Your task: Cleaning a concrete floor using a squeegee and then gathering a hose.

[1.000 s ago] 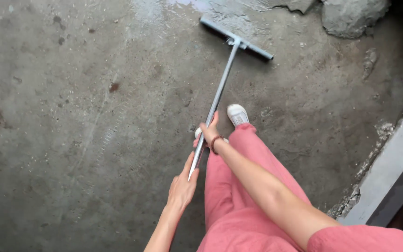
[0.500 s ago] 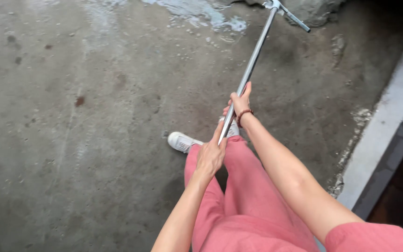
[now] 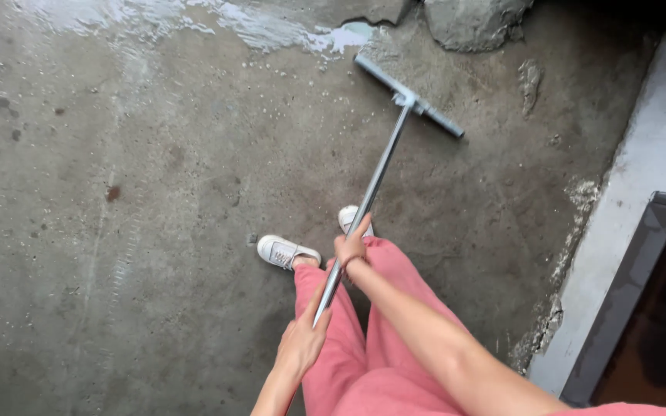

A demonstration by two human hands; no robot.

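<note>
— Where's the squeegee (image 3: 408, 100)?
— Blade at upper centre of the frame, on the wet concrete floor (image 3: 156, 192).
— And my hands?
— Right hand (image 3: 351, 248) wrapped round the handle mid-shaft; left hand (image 3: 302, 343) closed on its lower end.

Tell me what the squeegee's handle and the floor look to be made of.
Squeegee handle: apparently bare metal, since it is silvery, thin and catches a bright sheen. Floor: apparently raw concrete, grey, mottled and rough, with stains and a wet patch shining by the blade.
</note>
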